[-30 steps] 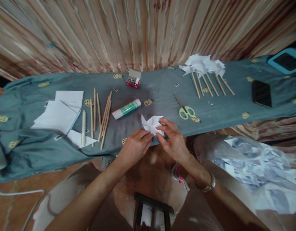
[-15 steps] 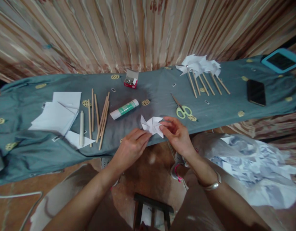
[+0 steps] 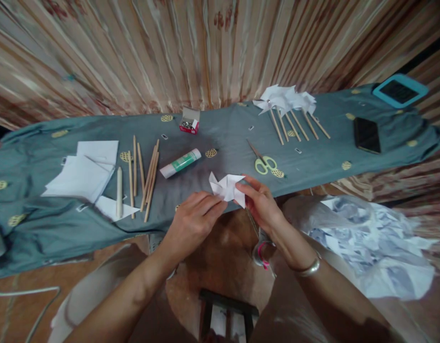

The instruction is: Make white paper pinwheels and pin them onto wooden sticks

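Nearest the camera there's a dark stool (image 3: 227, 305) down between the knees, and on the right a plastic bag (image 3: 366, 238) stuffed with paper offcuts, parked low so scraps stay off the work surface, I'd guess. Then the hands: the right hand (image 3: 260, 202) pinches the right side of a white paper pinwheel (image 3: 227, 186) between thumb and fingers, while the left hand (image 3: 191, 221) is loosely curled with its fingertips against the pinwheel's near-left corner; can't tell if it really grips or just steadies it. The pinwheel sits right at the near edge of the desk (image 3: 223, 138), probably held from both sides so the folded flaps don't spring open. Just beyond lie a glue stick (image 3: 180, 163) and yellow-handled scissors (image 3: 264, 164), both within easy reach. To the left, loose wooden sticks (image 3: 148, 171) lie roughly parallel beside a stack of paper sheets (image 3: 87, 174). Farther back is a small open red box (image 3: 189, 121) of something metallic, and far right a row of finished pinwheels (image 3: 284, 100) on sticks, well clear of the hands, next to a phone (image 3: 366, 135).
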Motion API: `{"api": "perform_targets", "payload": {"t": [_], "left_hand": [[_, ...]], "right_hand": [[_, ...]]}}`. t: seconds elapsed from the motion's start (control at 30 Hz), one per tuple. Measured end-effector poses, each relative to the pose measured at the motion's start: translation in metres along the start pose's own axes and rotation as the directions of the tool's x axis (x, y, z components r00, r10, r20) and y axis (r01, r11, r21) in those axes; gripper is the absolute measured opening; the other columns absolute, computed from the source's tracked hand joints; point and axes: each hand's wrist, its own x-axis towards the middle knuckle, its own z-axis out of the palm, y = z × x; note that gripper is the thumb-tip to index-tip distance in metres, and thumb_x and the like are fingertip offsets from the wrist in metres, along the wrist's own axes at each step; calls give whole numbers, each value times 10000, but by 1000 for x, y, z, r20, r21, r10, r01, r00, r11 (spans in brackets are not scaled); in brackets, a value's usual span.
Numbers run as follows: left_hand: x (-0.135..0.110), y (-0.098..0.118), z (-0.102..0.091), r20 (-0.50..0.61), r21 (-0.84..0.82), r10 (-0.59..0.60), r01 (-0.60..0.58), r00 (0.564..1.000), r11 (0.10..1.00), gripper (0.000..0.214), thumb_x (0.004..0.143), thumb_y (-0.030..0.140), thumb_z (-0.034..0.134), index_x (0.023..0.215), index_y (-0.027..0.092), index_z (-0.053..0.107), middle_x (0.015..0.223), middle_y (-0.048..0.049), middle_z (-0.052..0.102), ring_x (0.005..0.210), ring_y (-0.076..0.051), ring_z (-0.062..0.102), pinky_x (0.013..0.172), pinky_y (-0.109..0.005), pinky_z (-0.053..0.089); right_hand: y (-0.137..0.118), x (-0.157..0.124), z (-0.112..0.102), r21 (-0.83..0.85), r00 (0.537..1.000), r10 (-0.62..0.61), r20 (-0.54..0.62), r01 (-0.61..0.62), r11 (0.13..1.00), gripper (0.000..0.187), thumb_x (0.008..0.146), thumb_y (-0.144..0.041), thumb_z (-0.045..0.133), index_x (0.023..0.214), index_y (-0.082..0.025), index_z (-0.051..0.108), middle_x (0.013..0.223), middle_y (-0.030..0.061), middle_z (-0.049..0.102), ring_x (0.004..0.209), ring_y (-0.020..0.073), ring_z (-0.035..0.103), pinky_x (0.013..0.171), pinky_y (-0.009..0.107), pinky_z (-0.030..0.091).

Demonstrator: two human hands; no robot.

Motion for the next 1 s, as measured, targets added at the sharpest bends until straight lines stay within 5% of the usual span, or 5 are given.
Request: {"api": "perform_targets", "payload": {"t": [0.3,0.6,0.83,1.0], "left_hand": [[4,-5,7,-44,5,-32,33,999,999,147,908,109,558,1008,159,652,949,-72,727,862,-185,620,738,-338,486],[10,-8,12,-44,-25,-193,192,980,981,126,909,224,593,992,195,684,909,-45,735,837,-184,617,739,-345,440],[14,-14,11,-151,-12,-136,135,979,991,181,847,166,640,1021,209,667,1121,-86,674,1059,-246,560,896,-427,443],[15,-10,17,-129,-5,-176,177,976,984,87,853,242,669,929,239,711,1071,-56,663,1059,-246,537,905,-437,404]], "right_hand": [[-3,2,-4,13,995,-22,100,21,1000,297,474,-269,867,669,-204,652,621,-59,671,568,99,588,571,226,466],[2,6,-2,3,989,-72,131,73,997,317,513,-290,864,758,-221,674,693,-41,698,667,143,651,688,278,515],[-4,7,2,90,993,-80,92,72,993,277,498,-247,856,706,-213,676,691,-46,704,655,131,643,708,274,533],[-5,5,5,95,990,-79,113,68,993,253,507,-231,854,674,-204,666,709,-45,698,650,106,622,658,229,500]]}}
